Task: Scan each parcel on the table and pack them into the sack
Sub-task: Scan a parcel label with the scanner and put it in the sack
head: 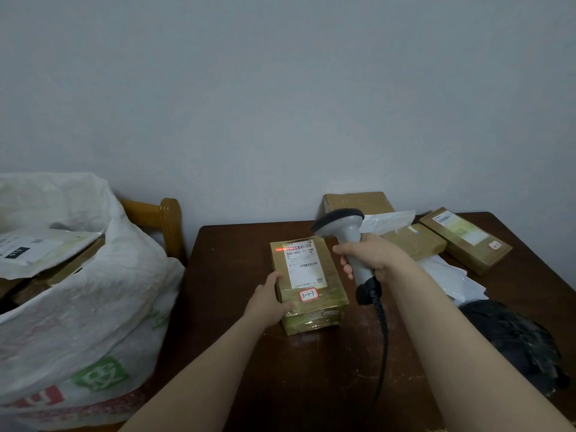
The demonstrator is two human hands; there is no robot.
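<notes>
While my left hand (270, 302) grips the tape-wrapped brown cardboard parcel (310, 283) on the dark wooden table (311, 369), my right hand (372, 258) clasps the grey handheld barcode scanner (347, 241), its red line on the label.

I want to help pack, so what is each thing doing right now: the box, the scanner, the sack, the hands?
Front parcel: flat on the table, taped shut, label up.
Scanner: on, red line across the barcode.
Left hand: holds the parcel's left edge.
Right hand: grips the scanner's handle.
Sack: open, parcels inside.
Other parcels: lying at the table's back right, outside the sack.
</notes>
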